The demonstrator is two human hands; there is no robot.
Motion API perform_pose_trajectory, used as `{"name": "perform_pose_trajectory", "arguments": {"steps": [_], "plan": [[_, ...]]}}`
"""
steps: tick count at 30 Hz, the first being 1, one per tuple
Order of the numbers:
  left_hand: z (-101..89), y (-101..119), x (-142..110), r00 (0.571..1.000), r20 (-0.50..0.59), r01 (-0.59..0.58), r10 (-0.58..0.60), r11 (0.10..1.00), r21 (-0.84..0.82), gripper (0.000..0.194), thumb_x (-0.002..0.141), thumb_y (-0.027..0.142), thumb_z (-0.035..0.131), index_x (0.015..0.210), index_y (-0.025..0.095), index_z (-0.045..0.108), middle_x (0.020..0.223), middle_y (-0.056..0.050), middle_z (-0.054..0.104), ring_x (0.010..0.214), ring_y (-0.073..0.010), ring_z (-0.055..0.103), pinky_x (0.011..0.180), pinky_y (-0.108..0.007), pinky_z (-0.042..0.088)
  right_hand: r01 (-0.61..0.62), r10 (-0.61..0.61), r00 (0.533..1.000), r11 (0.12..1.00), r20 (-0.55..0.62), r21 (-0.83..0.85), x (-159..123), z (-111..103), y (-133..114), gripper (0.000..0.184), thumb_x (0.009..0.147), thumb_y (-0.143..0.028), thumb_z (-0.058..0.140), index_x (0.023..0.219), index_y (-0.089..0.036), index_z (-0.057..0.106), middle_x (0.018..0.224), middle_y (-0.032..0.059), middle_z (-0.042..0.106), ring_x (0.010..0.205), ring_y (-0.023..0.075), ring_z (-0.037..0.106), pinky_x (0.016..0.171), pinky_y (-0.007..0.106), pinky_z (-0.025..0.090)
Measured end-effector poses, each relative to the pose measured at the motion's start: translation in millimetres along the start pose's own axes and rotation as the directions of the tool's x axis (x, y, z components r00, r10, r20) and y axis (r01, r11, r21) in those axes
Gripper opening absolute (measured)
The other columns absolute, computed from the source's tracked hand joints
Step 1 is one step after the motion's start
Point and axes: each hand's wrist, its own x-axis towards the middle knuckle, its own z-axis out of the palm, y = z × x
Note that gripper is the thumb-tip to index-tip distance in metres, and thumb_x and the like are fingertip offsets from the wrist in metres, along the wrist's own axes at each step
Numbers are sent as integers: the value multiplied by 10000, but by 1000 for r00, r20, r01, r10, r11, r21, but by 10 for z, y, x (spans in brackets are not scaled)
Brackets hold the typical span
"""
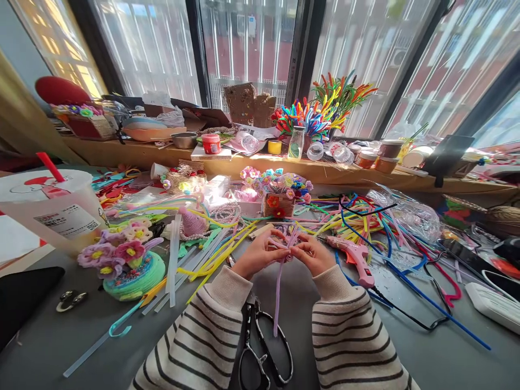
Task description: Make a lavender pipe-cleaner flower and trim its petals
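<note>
Several lilac pipe cleaners (pixel 277 303) are gathered in a bundle between my hands, one long end hanging down toward the table. My left hand (pixel 255 254) pinches the bundle from the left side. From the right, my right hand (pixel 314 254) grips it near the middle, its fingertips close to the left ones. Below the hands lies a pair of black-handled scissors (pixel 260 341), partly under the hanging end. A pink glue gun (pixel 352 253) rests just right of my right hand.
Clear glue sticks (pixel 174 265) and yellow pipe cleaners (pixel 227 252) lie to the left, by a green base with fuzzy flowers (pixel 134 276). A drink cup (pixel 60 206) stands far left. Tangled coloured pipe cleaners (pixel 365 214) spread at right. Behind is a flower-filled box (pixel 279 205).
</note>
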Motion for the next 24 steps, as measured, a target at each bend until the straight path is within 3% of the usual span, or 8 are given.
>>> {"name": "perform_pose_trajectory", "arguments": {"steps": [3, 6, 8, 11, 15, 18, 24], "plan": [[16, 7, -11, 994, -39, -94, 99, 990, 109, 340, 583, 249, 636, 830, 165, 418, 590, 40, 514, 565, -108, 538, 567, -242, 416, -114, 109, 993, 974, 38, 197, 12, 58, 67, 344, 601, -516, 537, 591, -189, 642, 933, 120, 590, 901, 244, 525, 767, 442, 395], [50, 41, -38, 972, -51, -208, 230, 939, 275, 271, 620, 245, 602, 823, 174, 438, 669, 20, 502, 630, -102, 515, 607, -230, 419, -312, 269, 950, 821, 158, 479, 11, 91, 70, 307, 550, -478, 603, 675, -201, 643, 930, 108, 605, 790, 216, 576, 645, 392, 467], [71, 60, -54, 954, -48, -264, 296, 906, 331, 233, 642, 246, 579, 819, 177, 444, 702, 13, 493, 643, -94, 499, 635, -229, 424, -378, 327, 925, 744, 193, 551, 6, 108, 43, 307, 549, -456, 613, 705, -192, 635, 941, 106, 603, 772, 206, 585, 626, 373, 479], [72, 52, -51, 953, -83, -256, 293, 919, 300, 240, 640, 248, 580, 823, 180, 440, 685, 19, 487, 633, -93, 506, 618, -224, 427, -338, 319, 939, 796, 126, 502, 11, 124, 11, 313, 576, -475, 575, 669, -178, 610, 830, 93, 624, 716, 193, 587, 608, 351, 483], [24, -5, -7, 992, -102, -67, 78, 992, 105, 314, 588, 242, 629, 793, 168, 402, 606, 32, 518, 573, -116, 554, 552, -245, 433, -247, 255, 966, 890, 32, 383, 31, 127, 19, 277, 590, -454, 573, 609, -178, 559, 622, 34, 587, 600, 162, 549, 546, 298, 461], [-2, -9, 9, 991, -123, 59, -57, 998, 13, 349, 560, 235, 653, 783, 159, 396, 574, 25, 548, 549, -133, 573, 537, -262, 438, -108, 114, 993, 979, -20, 174, 29, 112, 1, 284, 675, -454, 488, 633, -175, 519, 583, 15, 544, 542, 133, 499, 515, 267, 426], [13, 37, -13, 991, -96, 89, -91, 996, -17, 355, 558, 230, 656, 796, 149, 404, 548, 24, 565, 519, -129, 573, 531, -254, 423, -9, 9, 997, 1000, 76, -4, 13, 65, -78, 256, 736, -409, 425, 627, -177, 446, 531, -12, 473, 461, 97, 419, 436, 223, 355]]}}
